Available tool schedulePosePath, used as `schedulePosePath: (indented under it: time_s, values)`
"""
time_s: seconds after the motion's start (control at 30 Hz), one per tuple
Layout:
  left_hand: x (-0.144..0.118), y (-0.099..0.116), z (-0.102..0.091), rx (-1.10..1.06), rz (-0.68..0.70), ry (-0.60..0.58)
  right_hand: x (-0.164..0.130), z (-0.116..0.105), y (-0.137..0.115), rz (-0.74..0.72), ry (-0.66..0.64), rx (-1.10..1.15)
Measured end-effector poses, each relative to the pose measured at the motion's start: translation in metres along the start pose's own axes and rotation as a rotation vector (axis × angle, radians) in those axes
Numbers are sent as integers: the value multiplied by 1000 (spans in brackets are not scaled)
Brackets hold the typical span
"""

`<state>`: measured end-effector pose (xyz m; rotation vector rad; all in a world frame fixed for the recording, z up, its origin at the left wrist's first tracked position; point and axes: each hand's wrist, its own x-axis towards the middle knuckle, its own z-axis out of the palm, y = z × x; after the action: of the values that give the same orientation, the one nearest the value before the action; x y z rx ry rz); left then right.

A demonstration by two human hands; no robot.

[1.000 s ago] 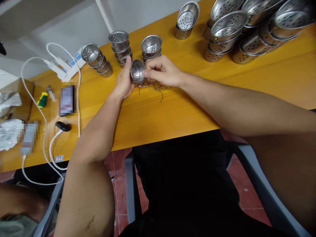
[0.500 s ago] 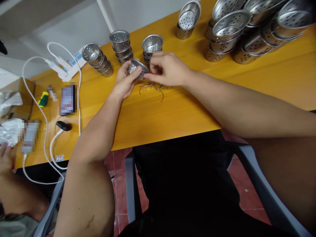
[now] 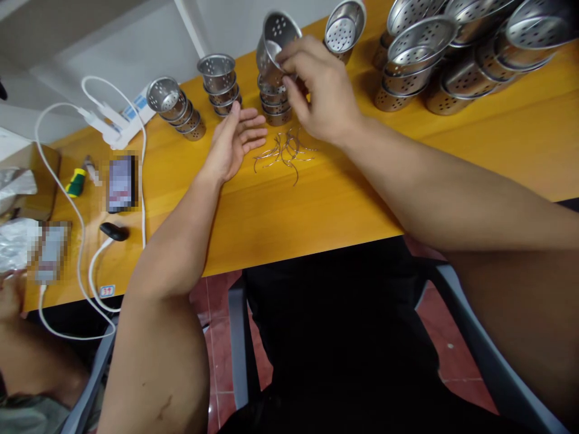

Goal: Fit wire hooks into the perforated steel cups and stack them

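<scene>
My right hand (image 3: pixel 319 90) grips a small perforated steel cup (image 3: pixel 274 41), tilted, just above a short stack of the same cups (image 3: pixel 274 103) on the yellow wooden table (image 3: pixel 280 205). My left hand (image 3: pixel 235 141) rests open, palm up, on the table and holds nothing. A loose pile of thin wire hooks (image 3: pixel 283 150) lies between the two hands, right of my left fingers and below the stack.
Two more small cup stacks (image 3: pixel 218 84) (image 3: pixel 176 108) stand to the left; large perforated steel baskets (image 3: pixel 452 54) crowd the back right. A white power strip with cables (image 3: pixel 115 123), phones, a screwdriver (image 3: pixel 75 182) and another person's hand (image 3: pixel 11 295) are at the left.
My right hand took the cup from my left and lifted it up and back over the middle stack. My left hand let go and opened flat on the table.
</scene>
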<state>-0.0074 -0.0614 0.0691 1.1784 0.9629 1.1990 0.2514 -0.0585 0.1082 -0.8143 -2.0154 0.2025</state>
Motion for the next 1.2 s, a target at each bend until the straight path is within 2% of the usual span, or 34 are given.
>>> schedulePosePath:
  time_s: [0.17, 0.33, 0.47, 0.7, 0.9, 1.03, 1.1, 1.2]
  values:
    - [2, -2, -1, -7, 20, -15, 7, 11, 44, -7, -30, 7]
    - [7, -7, -4, 9, 15, -28, 10, 25, 56, -25, -36, -42]
    - [10, -12, -7, -2, 25, -43, 13, 19, 45, 43, -84, -135]
    - [6, -8, -5, -8, 41, -70, 18, -7, -3, 255, -299, -270]
    - [7, -6, -6, 17, 37, -95, 19, -6, -1, 247, -318, -323]
    - [10, -8, -8, 23, 49, -110, 11, -9, -6, 233, -273, -204]
    - [11, -9, -9, 25, 48, -110, 7, -11, -13, 243, -192, -138]
    - [10, -9, -11, 34, 40, -110, 5, -9, -18, 320, -59, -226]
